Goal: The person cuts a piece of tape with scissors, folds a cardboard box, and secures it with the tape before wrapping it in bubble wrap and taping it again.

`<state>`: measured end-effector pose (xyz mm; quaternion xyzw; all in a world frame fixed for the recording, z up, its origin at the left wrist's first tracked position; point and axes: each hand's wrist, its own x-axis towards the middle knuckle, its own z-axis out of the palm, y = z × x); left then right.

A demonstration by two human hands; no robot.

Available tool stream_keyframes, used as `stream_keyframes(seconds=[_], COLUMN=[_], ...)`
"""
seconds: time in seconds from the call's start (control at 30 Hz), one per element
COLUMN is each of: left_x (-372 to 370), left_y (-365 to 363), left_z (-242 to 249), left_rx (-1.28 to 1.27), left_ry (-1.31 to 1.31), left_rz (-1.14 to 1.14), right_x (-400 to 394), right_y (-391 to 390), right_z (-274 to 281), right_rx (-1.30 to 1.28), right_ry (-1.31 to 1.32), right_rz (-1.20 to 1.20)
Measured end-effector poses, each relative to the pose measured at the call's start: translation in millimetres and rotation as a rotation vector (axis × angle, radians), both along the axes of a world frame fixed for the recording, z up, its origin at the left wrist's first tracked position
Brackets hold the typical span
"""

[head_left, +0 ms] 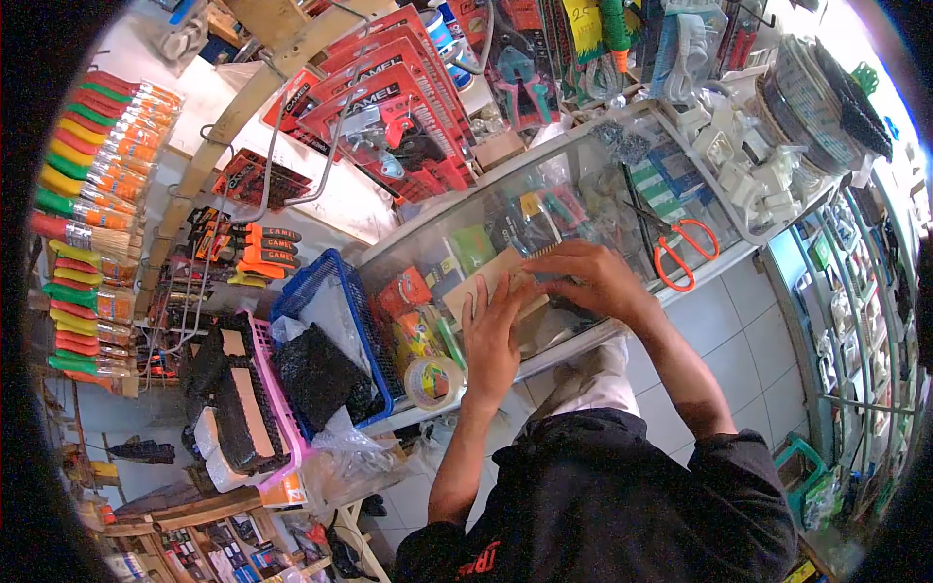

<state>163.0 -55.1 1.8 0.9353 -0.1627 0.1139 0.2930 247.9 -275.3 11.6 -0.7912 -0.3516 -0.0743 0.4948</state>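
A flat tan piece of cardboard (473, 291) lies on the glass display counter (583, 325). My left hand (496, 335) rests on it with fingers stretched out. My right hand (588, 277) reaches over its right part, fingers bent near my left fingertips; whether they hold anything small is hidden. Scissors with orange handles (688, 255) lie on the glass to the right of my right hand. A roll of tape (433, 382) sits at the counter's front left, beside my left wrist.
A blue basket (335, 340) and a pink basket (277, 398) with black items stand left of the counter. Red carded tools (389, 126) hang above, paint brushes (97, 223) at the far left. White fittings (743, 160) and coiled hoses (812, 102) are piled back right.
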Motion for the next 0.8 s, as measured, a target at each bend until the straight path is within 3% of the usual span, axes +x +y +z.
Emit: stream_keyframes(seconds=[0.3,0.4,0.5,0.6,0.7,0.8], left_x=[0.7,1.2,0.4,-1.2,-1.4,-0.7], left_y=[3.8,5.9,1.8,-5.3,-11.0,-14.0], left_z=[-4.4,-4.2,-0.4,2.4,5.3,4.3], left_rx=[-0.011,0.023,0.148,0.313,0.407,0.413], left_ry=[-0.016,0.001,-0.003,0.016,-0.014,0.008], left_rz=[-0.011,-0.001,0.001,0.013,0.024,0.028], right_x=[-4.4,-8.3,6.1,16.6,16.1,18.8], right_y=[7.0,6.3,13.0,6.5,3.4,-5.2], right_z=[2.4,7.1,-16.2,-28.1,-31.1,-23.6], right_rx=[0.079,0.116,0.486,0.509,0.73,0.726], right_ry=[0.06,0.277,0.585,0.821,1.028,1.061], right_rz=[-0.014,-0.097,-0.162,-0.153,-0.02,0.126])
